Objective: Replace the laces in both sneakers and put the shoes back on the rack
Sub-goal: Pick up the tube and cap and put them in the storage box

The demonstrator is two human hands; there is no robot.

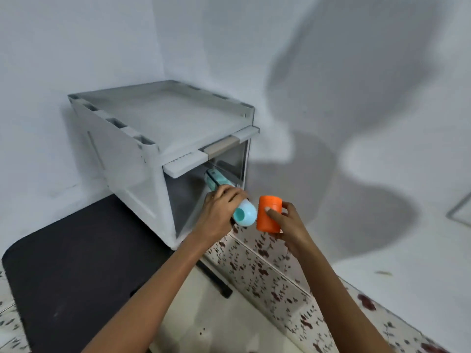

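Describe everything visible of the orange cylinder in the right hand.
The orange cylinder is a plain, matte, plastic-looking tub with a wider band round its top. It is held nearly upright before the front of the grey storage box. The right hand grips it, thumb across its front, fingers behind. It sits close beside the pale blue object in the left hand; whether they touch is unclear.

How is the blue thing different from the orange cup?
The blue thing is long with a rounded end; the orange cup is short and straight-sided. The blue thing slants into the grey box; the orange cup stands nearly upright outside it. The left hand grips the blue thing, the right hand the orange cup. Both are held off the floor.
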